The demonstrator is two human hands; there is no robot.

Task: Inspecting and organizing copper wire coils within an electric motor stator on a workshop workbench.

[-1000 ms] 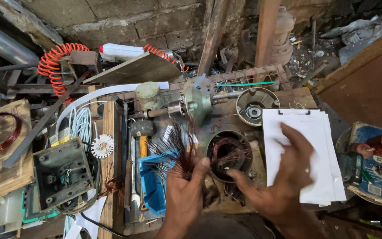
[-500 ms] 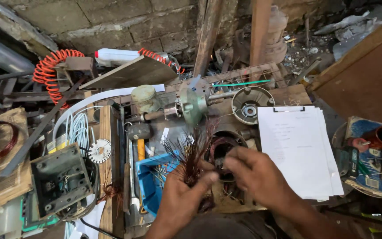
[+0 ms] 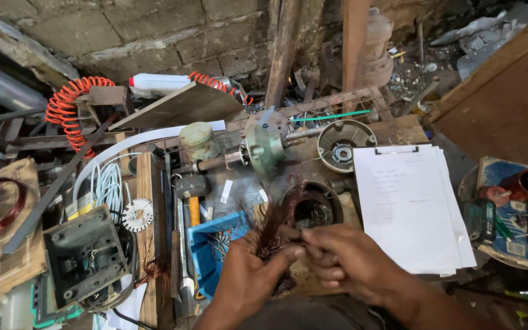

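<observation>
My left hand [image 3: 249, 278] grips a frayed bundle of thin copper wires [image 3: 271, 227] that fan upward from its fingers. My right hand [image 3: 349, 263] meets it from the right, its fingertips pinching the same bundle at the base. Just behind the hands sits a round motor stator [image 3: 311, 206] with dark copper windings. Further back lies a green motor rotor on a shaft [image 3: 263, 148], beside a round metal end cover [image 3: 344, 142].
A clipboard with white paper [image 3: 407, 205] lies to the right. A blue plastic tray [image 3: 215, 247] and a hammer [image 3: 192, 195] are left of my hands. A grey metal box [image 3: 84, 256], a white wire coil [image 3: 108, 186] and orange coiled hose [image 3: 68, 110] crowd the left.
My right hand left the clipboard paper and moved left to join my left hand on the wire bundle. The view shifted slightly.
</observation>
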